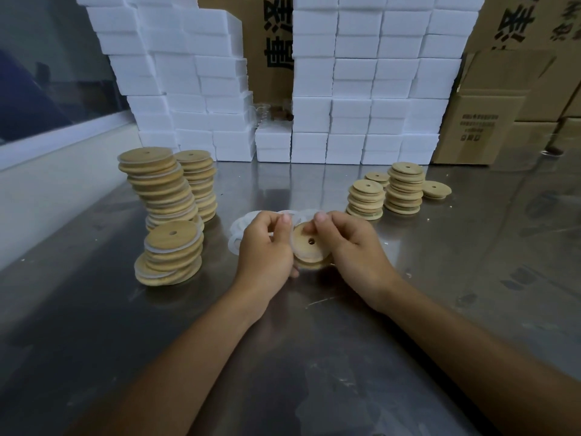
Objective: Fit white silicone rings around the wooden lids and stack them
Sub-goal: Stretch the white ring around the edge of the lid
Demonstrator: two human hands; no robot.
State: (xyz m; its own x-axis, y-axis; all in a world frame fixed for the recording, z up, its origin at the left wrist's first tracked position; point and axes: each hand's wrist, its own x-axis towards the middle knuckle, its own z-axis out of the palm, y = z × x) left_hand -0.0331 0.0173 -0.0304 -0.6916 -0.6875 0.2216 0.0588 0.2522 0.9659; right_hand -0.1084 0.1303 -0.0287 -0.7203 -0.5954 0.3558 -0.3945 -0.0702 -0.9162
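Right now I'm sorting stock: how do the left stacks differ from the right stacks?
The left stacks show white rings between their lids; the right stacks look bare wood. The left stacks stand taller and lean; the right stacks are shorter and straighter. Both are round wooden lids with a centre hole, on the metal table.

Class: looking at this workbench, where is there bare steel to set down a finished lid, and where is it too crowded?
Bare steel table lies right of the right hand, in front of the unringed lid stacks. Crowded: the ringed stacks to the left, and the loose silicone rings behind the left hand.
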